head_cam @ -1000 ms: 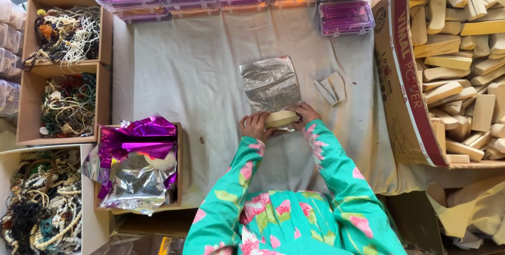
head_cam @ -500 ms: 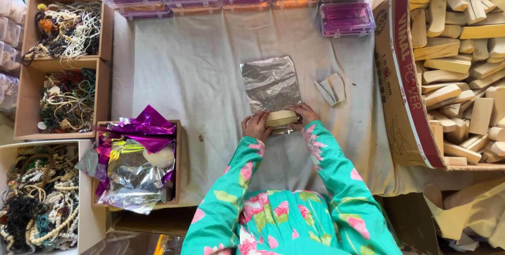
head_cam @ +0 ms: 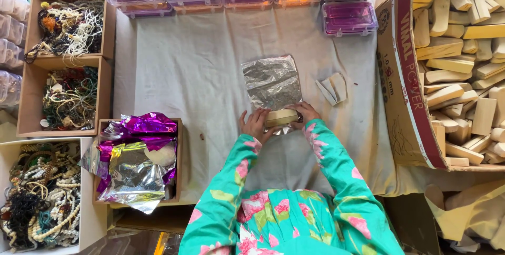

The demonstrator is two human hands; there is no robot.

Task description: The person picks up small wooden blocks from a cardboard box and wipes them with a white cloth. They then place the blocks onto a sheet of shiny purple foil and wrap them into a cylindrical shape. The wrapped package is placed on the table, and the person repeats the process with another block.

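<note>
Two hands on one pale wooden block [head_cam: 281, 117], at the near edge of a silver foil sheet [head_cam: 272, 82] on the cloth-covered counter [head_cam: 184, 65]. Left hand [head_cam: 256, 123] and right hand [head_cam: 305, 113] pinch its ends. Block probably stiff, light; foil thin, tears easily, best taken by the edges.

The purple foil [head_cam: 138, 129] in the box [head_cam: 180, 160] (left of the hands) has been rearranged, its silver side now spread wider
</note>
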